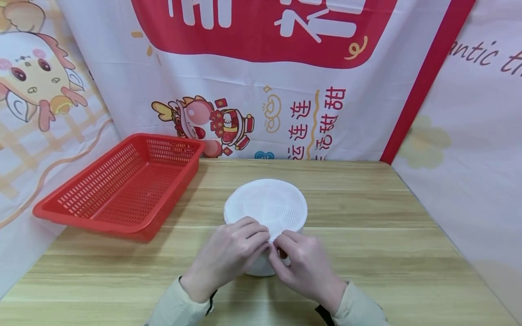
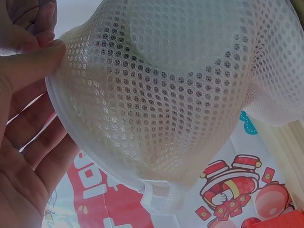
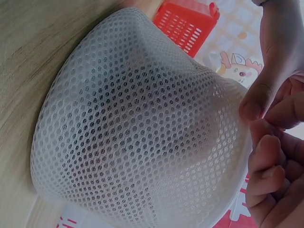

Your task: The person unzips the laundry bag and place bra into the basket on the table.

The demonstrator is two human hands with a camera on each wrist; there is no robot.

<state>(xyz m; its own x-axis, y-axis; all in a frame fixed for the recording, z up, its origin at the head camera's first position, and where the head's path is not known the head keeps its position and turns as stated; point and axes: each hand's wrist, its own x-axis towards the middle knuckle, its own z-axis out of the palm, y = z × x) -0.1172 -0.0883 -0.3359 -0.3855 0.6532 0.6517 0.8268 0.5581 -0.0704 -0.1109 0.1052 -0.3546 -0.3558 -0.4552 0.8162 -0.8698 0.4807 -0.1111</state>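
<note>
Both hands are busy at the front of the white, round-topped mesh fabric bag [image 1: 267,199], which stands on the light wood-grain counter [image 1: 367,222], near the middle! The left hand [image 1: 230,249] has the near edge of the top, thumb pressing on it and fingers grasping, with the other fingers loosely spread in the left wrist view. Right beside it, the right hand [image 1: 303,262] pinches that same edge, its fingers curled in tight, and the two sets of fingertips practically meet! Look along the bag's rim: a smooth white band [image 2: 97,166] runs round to a small white fabric tab [image 2: 161,195]. Over on the left sits the red rectangular plastic basket [image 1: 176,188], its walls pierced with slots, well apart from the bag. Behind, a white cloth backdrop [image 1: 261,72] carries red lettered panels and cartoon figures.
</note>
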